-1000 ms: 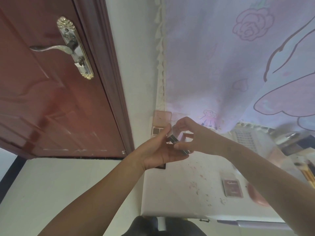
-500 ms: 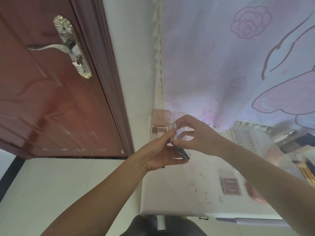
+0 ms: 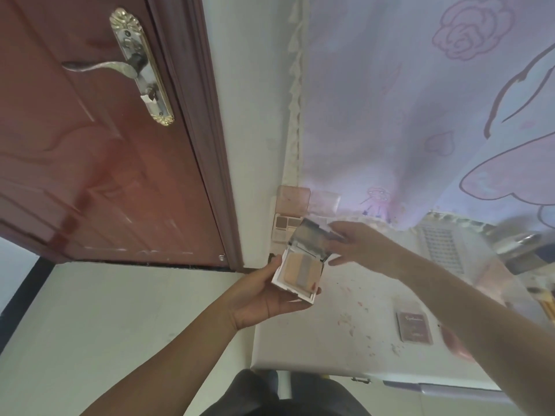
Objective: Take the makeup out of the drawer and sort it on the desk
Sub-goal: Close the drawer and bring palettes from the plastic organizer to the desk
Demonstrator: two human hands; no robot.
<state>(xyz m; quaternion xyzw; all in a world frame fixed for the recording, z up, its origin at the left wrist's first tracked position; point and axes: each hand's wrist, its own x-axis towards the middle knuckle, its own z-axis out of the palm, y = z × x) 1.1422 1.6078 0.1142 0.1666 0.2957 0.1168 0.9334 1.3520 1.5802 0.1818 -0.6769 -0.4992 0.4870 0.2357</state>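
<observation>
Now both hands hold an opened white compact (image 3: 301,271) at the frame's centre.
Left hand (image 3: 264,298) cups its base from beneath; right hand (image 3: 359,246) pinches the raised mirrored lid, above the white desk (image 3: 330,334).

Both hands (image 3: 264,298) (image 3: 357,250) raised, fingers curled, gripping.

Pink compact (image 3: 414,326) on desk (image 3: 330,340): cursive script across lid, too blurred to read; smaller lines beneath, illegible. Curtain (image 3: 420,100): drawn rose and figures only, no lettering. No other readable text, numbers or signs.
</observation>
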